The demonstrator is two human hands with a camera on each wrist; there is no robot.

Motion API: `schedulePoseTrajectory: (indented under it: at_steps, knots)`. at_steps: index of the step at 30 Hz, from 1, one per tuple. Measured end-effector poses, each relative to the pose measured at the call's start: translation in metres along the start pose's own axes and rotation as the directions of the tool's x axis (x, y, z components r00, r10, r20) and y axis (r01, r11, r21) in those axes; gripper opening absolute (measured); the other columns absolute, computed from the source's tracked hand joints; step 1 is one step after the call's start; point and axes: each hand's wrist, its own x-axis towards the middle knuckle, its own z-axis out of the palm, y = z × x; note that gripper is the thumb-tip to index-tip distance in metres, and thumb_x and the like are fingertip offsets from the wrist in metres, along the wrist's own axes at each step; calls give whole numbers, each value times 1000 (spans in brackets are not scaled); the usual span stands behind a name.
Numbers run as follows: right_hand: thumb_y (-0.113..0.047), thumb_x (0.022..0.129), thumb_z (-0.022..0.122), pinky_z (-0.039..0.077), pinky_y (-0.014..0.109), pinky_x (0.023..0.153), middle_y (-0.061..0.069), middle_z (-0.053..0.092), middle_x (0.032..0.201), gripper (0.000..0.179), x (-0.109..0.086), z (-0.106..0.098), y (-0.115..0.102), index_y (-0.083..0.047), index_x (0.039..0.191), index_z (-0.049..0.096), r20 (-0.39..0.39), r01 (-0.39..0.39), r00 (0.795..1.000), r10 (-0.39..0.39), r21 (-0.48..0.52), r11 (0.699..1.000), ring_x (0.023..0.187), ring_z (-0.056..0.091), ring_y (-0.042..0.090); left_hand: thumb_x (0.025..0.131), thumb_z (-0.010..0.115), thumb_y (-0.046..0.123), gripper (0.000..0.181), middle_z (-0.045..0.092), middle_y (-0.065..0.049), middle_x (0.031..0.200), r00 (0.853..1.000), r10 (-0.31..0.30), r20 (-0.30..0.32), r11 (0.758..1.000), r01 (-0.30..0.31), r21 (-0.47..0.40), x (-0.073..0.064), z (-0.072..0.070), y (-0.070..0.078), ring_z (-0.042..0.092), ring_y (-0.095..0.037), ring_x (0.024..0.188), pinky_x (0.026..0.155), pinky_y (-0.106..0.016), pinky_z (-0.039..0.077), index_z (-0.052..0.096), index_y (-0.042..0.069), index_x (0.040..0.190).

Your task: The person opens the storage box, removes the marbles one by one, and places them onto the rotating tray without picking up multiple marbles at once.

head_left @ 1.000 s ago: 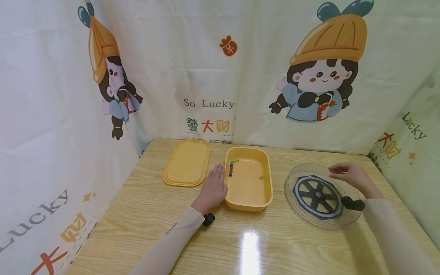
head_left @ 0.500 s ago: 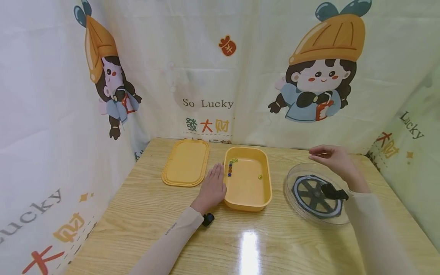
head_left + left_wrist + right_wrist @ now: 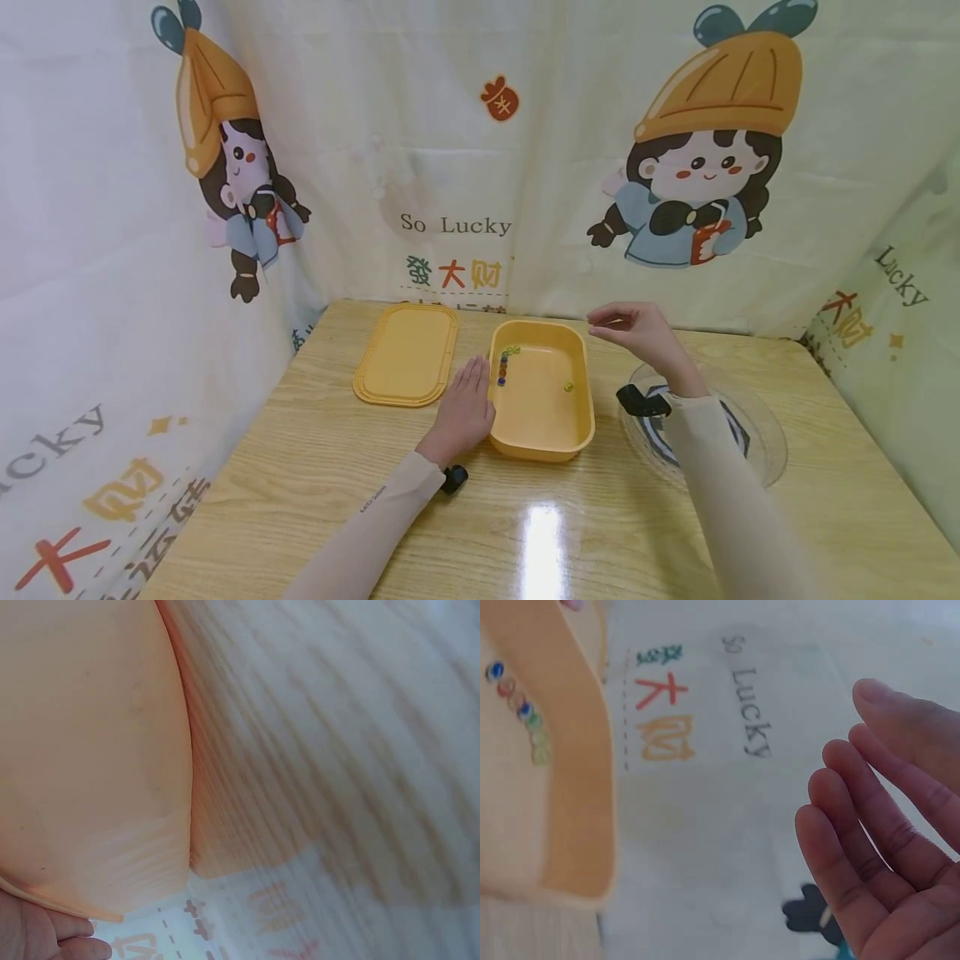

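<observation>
My left hand (image 3: 462, 411) lies with straight fingers along the left wall of a yellow rectangular tub (image 3: 542, 417). Its fingertips show at the tub's rim in the left wrist view. Inside the tub, small shiny marbles (image 3: 503, 371) in blue, red and green form a bent row by the left wall, and a single yellow-green marble (image 3: 568, 387) sits near the right wall. My right hand (image 3: 637, 332) hovers just beyond the tub's back right corner. Its fingers are loosely bent, thumb apart, and nothing shows between them in the right wrist view.
A flat yellow lid (image 3: 408, 354) lies left of the tub. To the right is a clear round dish (image 3: 774, 442) with a black and white wheel-like piece (image 3: 738, 429), partly covered by my right forearm. A printed curtain (image 3: 555, 208) hangs behind the wooden table (image 3: 450, 550).
My right hand has travelled left from over the clear dish to the tub's back right corner. My left hand stays against the tub, and the marbles lie as before.
</observation>
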Motion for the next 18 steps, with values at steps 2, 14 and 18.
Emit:
schedulePoseTrajectory:
  at_steps: [2,14,18]
  knots:
    - [-19,86,68,54,19,79,18,67,109,29,7,11,-2,-1,108,68,24,13,1000,-14,23,1000,89,64,9,98,37,20,60,18,-21,155,1000,-3,1,1000,3,-1,0,-1,0,16,-31,146,119,-43,18,17,-6,148]
    - [-13,83,70,56,33,81,17,69,104,24,41,76,4,0,103,70,118,43,992,-53,82,996,91,65,23,98,37,21,60,19,-20,155,1000,-7,8,1000,7,24,0,0,1,17,-30,146,118,-42,19,18,-6,148]
    - [-11,83,70,56,31,79,18,69,102,22,49,94,13,0,102,70,154,37,987,-48,69,997,88,65,20,98,37,21,60,17,-19,156,1000,-16,19,1000,16,23,0,-1,1,16,-30,146,118,-42,18,17,-5,148]
